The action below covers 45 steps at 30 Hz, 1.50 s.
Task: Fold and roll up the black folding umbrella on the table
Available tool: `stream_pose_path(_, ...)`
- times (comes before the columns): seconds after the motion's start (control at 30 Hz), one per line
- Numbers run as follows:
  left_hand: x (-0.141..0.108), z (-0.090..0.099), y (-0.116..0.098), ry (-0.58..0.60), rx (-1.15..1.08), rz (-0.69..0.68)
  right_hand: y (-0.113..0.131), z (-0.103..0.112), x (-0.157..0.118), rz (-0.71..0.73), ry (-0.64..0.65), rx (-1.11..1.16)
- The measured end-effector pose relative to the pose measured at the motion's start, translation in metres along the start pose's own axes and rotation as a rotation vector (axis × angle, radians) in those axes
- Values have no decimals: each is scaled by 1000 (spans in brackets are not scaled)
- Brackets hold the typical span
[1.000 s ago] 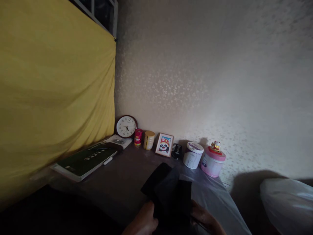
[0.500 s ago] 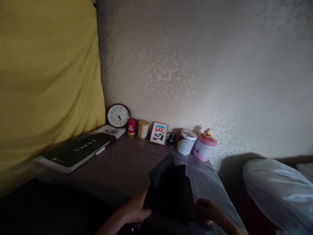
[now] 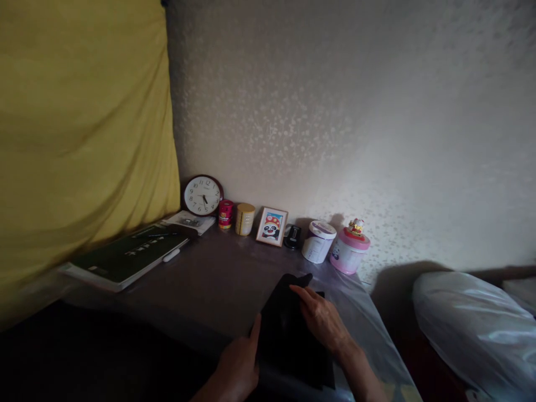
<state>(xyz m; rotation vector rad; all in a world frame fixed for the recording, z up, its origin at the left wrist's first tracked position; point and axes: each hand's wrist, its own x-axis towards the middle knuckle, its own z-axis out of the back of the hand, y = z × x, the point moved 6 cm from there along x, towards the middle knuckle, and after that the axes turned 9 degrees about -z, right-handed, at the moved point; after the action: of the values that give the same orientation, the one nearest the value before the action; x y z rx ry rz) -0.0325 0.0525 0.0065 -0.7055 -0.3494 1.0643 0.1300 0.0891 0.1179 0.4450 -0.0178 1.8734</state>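
A dark black piece of folded cloth [image 3: 288, 335] with loose, pointed flaps stands at the near part of the table. It could be a collapsed umbrella, but its kind is too dark to confirm. Along its left side is my left hand [image 3: 240, 363], gripping it low with the index finger stretched up its edge; the other fingers are partly hidden. My right hand [image 3: 320, 318] reaches over from the right, its fingers closed on a flap near the top.
Along the wall stand a clock [image 3: 203, 195], a red can [image 3: 225, 215], a yellow can [image 3: 245, 219], a panda picture frame [image 3: 272, 226], a black stapler-like object [image 3: 293, 237], a white tub [image 3: 319, 242] and a pink tub [image 3: 349, 252] topped by a figurine. A green-covered book [image 3: 125, 254] lies left.
My right hand has risen from the lower right side of the black cloth to its upper flaps. The flaps now sit lower and closer together. My left index finger now points upward.
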Motion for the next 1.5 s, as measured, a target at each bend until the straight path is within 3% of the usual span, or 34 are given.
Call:
stream_pose_path(0.1, 1, 0, -3, 48, 304, 68, 1, -5, 10, -22, 12, -53)
stream_pose_path(0.27, 3, 0, -13, -9, 469, 88, 6, -7, 33, -50, -84, 38)
stream_pose_path(0.53, 4, -13, -21, -36, 557, 100, 19, -72, 52, -104, -38, -40)
stream_pose_path(0.67, 3, -20, -17, -15, 586, 79, 15, -89, 47, -107, -25, -55)
stream_pose_path(0.77, -3, -18, -14, -93, 580, 31, 12, -91, 45, -98, -29, -38)
stream_pose_path(0.87, -5, -10, -22, -234, 596, -137, 12, -90, 46, -93, -37, -40)
stream_pose_path(1.0, 5, -10, -33, -225, 596, -359, 10, -93, 47, -104, -12, -35)
stream_pose_path(1.23, 14, -13, -20, -173, 564, -176, 1, -96, 45, -118, -101, 164)
stream_pose_path(1.5, 9, -12, -27, -264, 661, -93, 14, -73, 13, 126, -182, 368)
